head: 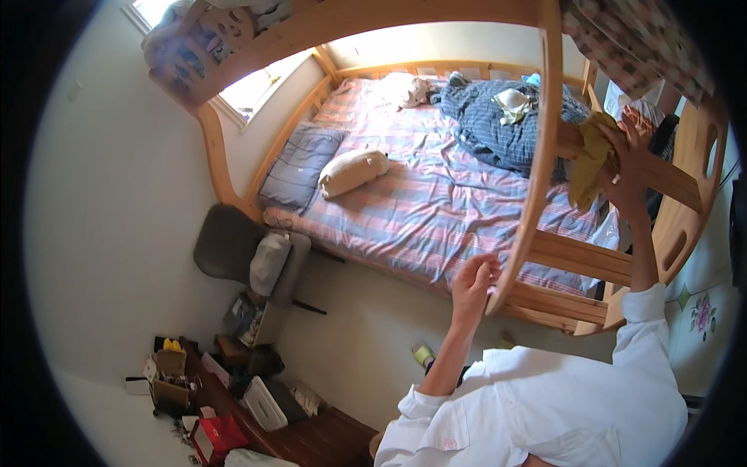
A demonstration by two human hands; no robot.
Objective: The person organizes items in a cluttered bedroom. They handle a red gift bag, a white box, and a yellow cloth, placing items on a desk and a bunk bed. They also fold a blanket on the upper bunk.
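Note:
My right hand (629, 166) presses an olive-yellow cloth (589, 160) against an upper rung of the wooden bunk-bed ladder (578, 255). The cloth drapes down over the rung. Low beside the ladder's left rail is my left hand (475, 283), its fingers partly curled and nothing seen in it; whether the fingertips touch the rail cannot be told. Behind the ladder, the lower bunk has a striped pink and blue sheet (402, 216). On it lie a grey-blue pillow (300, 163), a beige plush toy (353, 171), a white plush toy (408, 92) and a crumpled dark striped quilt (490, 117).
The upper bunk's wooden rail (373, 20) runs overhead, with a checked cloth (648, 52) hanging at right. A grey chair (224, 245) holding a light cushion (270, 264) stands by the bed. Lower left, a dark red wooden desk (327, 438) bears boxes and a red bag (219, 438).

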